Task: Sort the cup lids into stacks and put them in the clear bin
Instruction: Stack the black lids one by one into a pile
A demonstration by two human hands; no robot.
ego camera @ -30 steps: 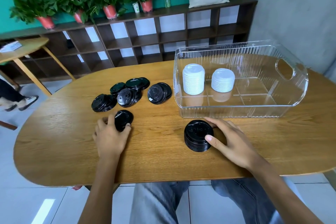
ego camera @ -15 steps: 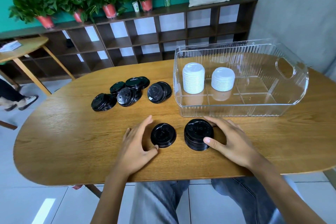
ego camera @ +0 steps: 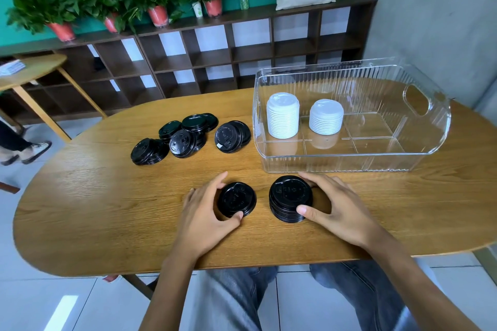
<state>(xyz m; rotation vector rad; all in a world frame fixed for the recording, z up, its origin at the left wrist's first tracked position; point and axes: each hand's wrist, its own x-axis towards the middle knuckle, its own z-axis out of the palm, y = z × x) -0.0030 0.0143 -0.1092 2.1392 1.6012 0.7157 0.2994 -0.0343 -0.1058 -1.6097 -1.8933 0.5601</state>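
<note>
Black lids sit before us on the wooden table [ego camera: 80, 209]: our left hand [ego camera: 204, 212] curls thumb and fingers round a single lid [ego camera: 236, 199], while our right hand [ego camera: 336, 207] cups the black stack [ego camera: 290, 199] just beside it. Loose black lids [ego camera: 185, 137] lie farther off. White stacks [ego camera: 282, 115] stand inside the clear bin [ego camera: 435, 126].

Both your forearms reach forward and slightly inward, palms facing each other. Your left hand [ego camera: 207, 212] curls its thumb and forefinger round a single black lid [ego camera: 236, 199], pinching its rim. Your right hand [ego camera: 336, 207] cups a black lid stack [ego camera: 290, 197], thumb on the near side, fingers round the far side.
</note>
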